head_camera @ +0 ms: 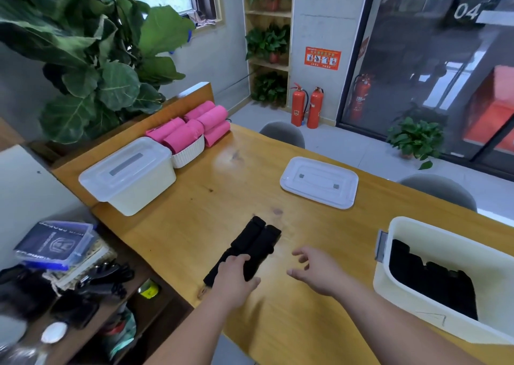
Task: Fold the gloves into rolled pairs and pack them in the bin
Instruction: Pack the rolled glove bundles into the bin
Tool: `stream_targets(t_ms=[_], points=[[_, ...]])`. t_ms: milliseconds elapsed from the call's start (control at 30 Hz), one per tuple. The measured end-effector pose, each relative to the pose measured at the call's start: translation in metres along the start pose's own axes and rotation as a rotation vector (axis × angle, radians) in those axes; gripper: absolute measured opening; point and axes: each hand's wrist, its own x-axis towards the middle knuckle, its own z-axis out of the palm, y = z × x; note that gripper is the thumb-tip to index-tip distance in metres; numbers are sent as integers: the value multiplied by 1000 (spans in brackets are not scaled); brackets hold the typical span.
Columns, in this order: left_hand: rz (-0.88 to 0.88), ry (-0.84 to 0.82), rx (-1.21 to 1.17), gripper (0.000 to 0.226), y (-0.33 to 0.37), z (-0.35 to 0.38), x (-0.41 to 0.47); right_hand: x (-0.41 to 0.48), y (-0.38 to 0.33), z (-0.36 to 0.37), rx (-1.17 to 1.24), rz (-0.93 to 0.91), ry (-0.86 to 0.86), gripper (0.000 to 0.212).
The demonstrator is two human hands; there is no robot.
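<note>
Two black gloves [257, 239] lie side by side on the wooden table [194, 225], cuffs pointing away from me. My left hand [236, 278] rests on their near end, fingers curled over the fabric. My right hand [311, 270] hovers just right of the gloves with fingers loosely spread, holding nothing. At the right edge stands an open white bin [403, 234] with several black gloves [434, 281] inside.
The bin's lid [319, 182] lies flat farther back. A closed white bin [130, 175] and a white basket [189, 153] of pink rolls [194, 128] stand at the back left. A cluttered shelf [69, 267] sits left of the table; two chairs beyond it.
</note>
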Motion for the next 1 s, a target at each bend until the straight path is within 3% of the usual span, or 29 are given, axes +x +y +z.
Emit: stream_targets(t_ms=[267,633,767,900,1000], points=[[18,-25,96,66,-9,18,-6,-12,6,27,-47,22,-75,58],[106,-84,-70,50,26,67,-26,-26,25,28,-53,90,-93,56],[52,-67,-174,43,33,76,-28,-34,35,26,-49,125,-100,54],[-9,-72,-72,51,30,77,-22,-43,43,24,-42,154,-122,53],[-8,-106,37,42,35,78,-18,-48,46,23,-56,170,-141,54]])
